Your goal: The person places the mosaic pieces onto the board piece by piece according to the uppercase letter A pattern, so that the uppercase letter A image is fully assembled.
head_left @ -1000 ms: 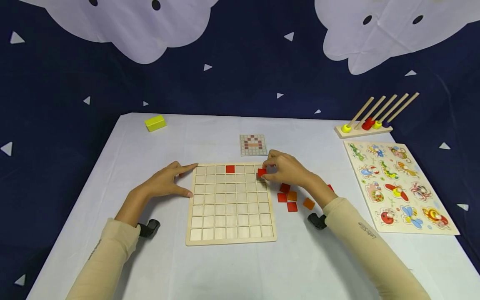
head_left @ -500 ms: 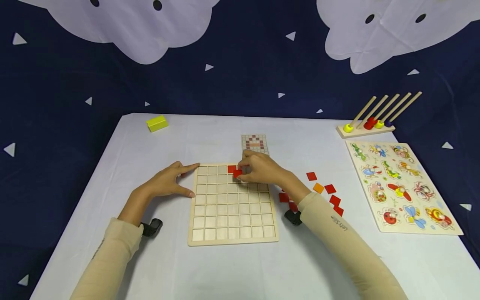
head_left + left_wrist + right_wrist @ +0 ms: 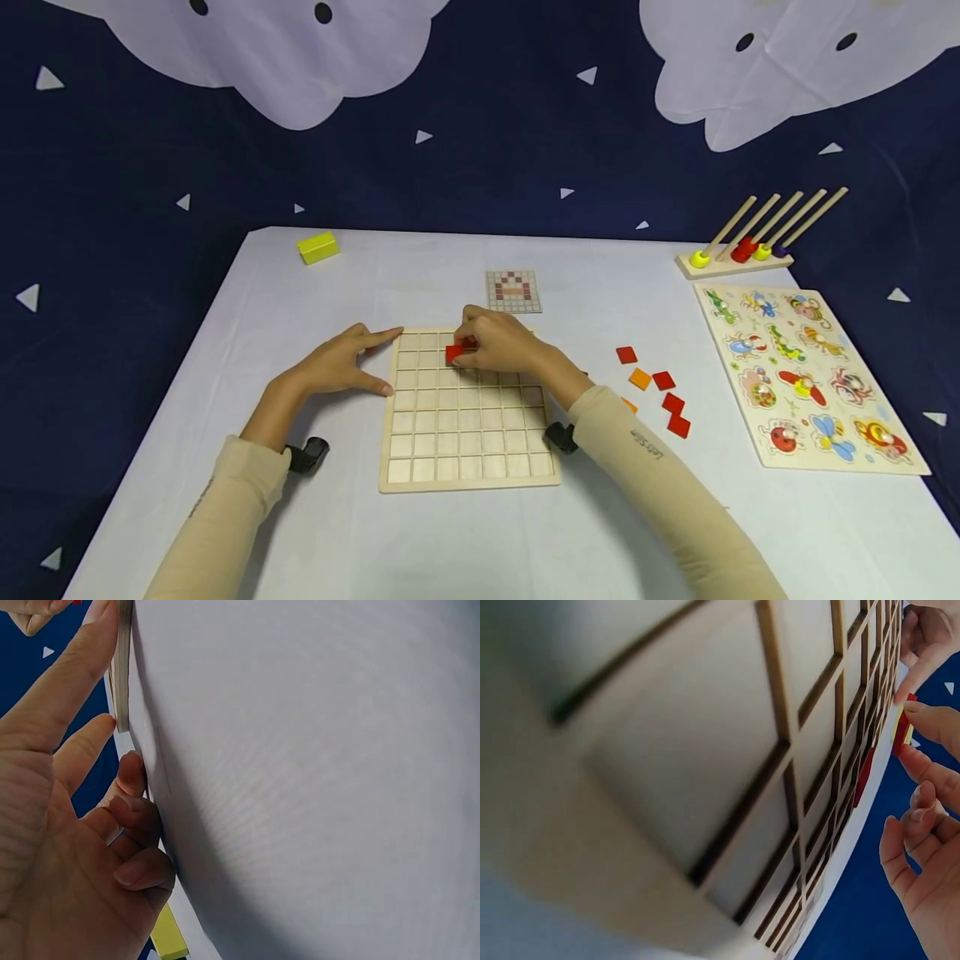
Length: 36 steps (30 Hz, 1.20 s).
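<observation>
A wooden grid board (image 3: 470, 486) lies flat in the middle of the table. My left hand (image 3: 335, 363) rests at its left side, index fingertip at the far left corner and thumb on the edge. In the left wrist view the other fingers (image 3: 142, 866) bend loosely beside it. Between thumb and finger, my right hand (image 3: 501, 343) pinches a red square tile (image 3: 453, 356) over the board's second row from the far edge. Another red tile (image 3: 864, 778) sits in the grid, mostly hidden by the right hand in the head view.
Loose red tiles (image 3: 663, 381) and orange tiles (image 3: 640, 378) lie right of the board, some behind the right arm. A small pattern card (image 3: 513, 291) lies beyond it. A yellow block (image 3: 318, 248), a bead-peg stand (image 3: 733, 263) and an insect puzzle board (image 3: 812, 379) stand farther out.
My right hand has carried the red tile leftward across the board, from its right edge to past the tile in the far row. My left hand has stayed at the board's edge.
</observation>
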Tool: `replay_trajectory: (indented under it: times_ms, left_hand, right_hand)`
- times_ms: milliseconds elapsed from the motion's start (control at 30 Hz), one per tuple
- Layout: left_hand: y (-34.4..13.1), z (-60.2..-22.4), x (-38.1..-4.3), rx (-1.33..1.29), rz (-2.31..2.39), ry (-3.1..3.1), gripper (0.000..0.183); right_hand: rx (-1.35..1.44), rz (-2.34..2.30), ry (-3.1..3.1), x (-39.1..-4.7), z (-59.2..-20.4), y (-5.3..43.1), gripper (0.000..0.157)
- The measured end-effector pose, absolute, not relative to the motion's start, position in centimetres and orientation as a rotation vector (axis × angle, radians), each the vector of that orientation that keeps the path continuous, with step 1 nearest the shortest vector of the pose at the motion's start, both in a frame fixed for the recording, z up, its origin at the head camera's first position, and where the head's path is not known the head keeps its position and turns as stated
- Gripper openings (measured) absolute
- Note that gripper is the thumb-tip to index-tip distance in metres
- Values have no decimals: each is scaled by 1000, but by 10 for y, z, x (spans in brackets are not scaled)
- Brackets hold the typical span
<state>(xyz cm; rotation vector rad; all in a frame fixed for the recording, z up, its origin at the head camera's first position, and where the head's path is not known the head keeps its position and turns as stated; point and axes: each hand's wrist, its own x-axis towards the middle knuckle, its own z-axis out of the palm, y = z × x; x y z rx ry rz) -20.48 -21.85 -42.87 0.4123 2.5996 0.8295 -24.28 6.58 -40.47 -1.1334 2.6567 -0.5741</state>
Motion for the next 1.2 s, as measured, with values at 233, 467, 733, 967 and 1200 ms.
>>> replay_trajectory:
  times_ms: [233,467,733,967,1200]
  left_hand:
    - [-218,-427,-205,414,832,2593,100]
    - [-218,-429,-205,410,832,2607,100]
    - [-219,-431,-206,415,835,2607,100]
    - [-218,-429,-206,415,831,2606,100]
    - [-217,-429,-206,409,831,2607,101]
  right_hand:
    - [-1149,-516,2652,-244,-405,60,30]
    - [-1174,-466,2666,-244,-408,56,24]
    - [-1174,-468,2666,-242,-411,53,24]
    - [-1219,-454,2684,-239,-411,52,17]
    - [-1151,-461,2688,-240,-407,56,26]
